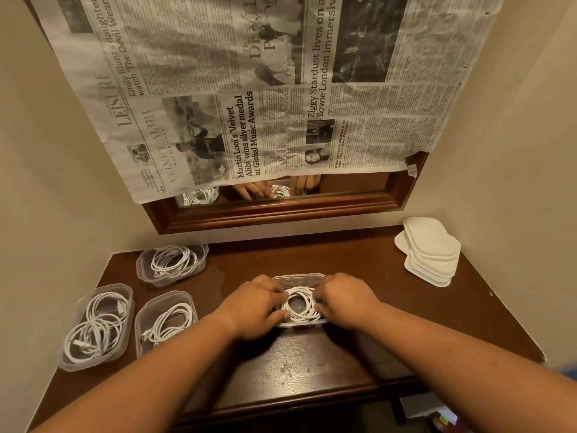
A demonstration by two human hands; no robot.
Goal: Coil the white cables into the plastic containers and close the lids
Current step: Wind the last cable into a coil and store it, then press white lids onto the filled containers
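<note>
Your left hand (pixel 259 303) sits at nine o'clock of the container (pixel 299 275) and your right hand (pixel 343 300) at three o'clock. The fingers of both curl in over the white cable (pixel 307 314), clasping its coil from either side. The coil lies inside the container, which stands at the middle of the table (pixel 312 364), and the loops look gathered into one ring with an open centre. The step in hand seems to be seating that ring, so press evenly with both sets of fingertips and flatten the loops below the rim. Any strand riding over the edge would likely stop a lid from snapping shut. Tuck the plug ends under or inside the ring; from here I cannot tell where they lie. Ease one hand off first and watch for spring-back before lifting the other, since stiff cable tends to uncoil. The lids (pixel 432 251) are stacked well apart at two o'clock, at the far corner, so your right hand is the natural one to fetch one. The three other containers (pixel 142 270) at nine to ten o'clock each hold cable and have no lids on.
</note>
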